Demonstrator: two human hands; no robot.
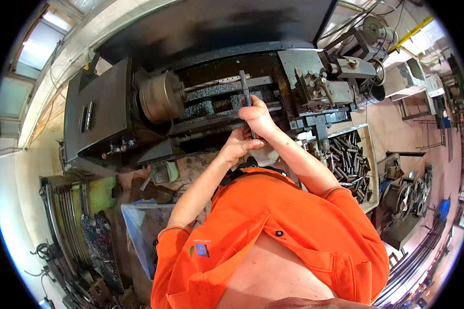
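Observation:
My right hand (256,117) is closed round a slim dark metal bar tool (244,85), which points away from me. Its exact kind is hard to make out. Just below and to the left, my left hand (235,148) has its fingers bent in at the near end of the bar. What those fingers hold is mostly hidden. Both hands are in front of my body, at the near side of a lathe. Beyond them, the lathe bed (201,109) carries heaps of metal chips. The round chuck (160,98) stands to the left and looks slightly blurred.
At the right are the lathe's carriage and tool post (319,87). A tray (372,159) of many short metal rods lies near my right elbow. The grey headstock (98,103) fills the left. Long bars (62,216) stand at lower left, beside a blue-white sheet (139,226).

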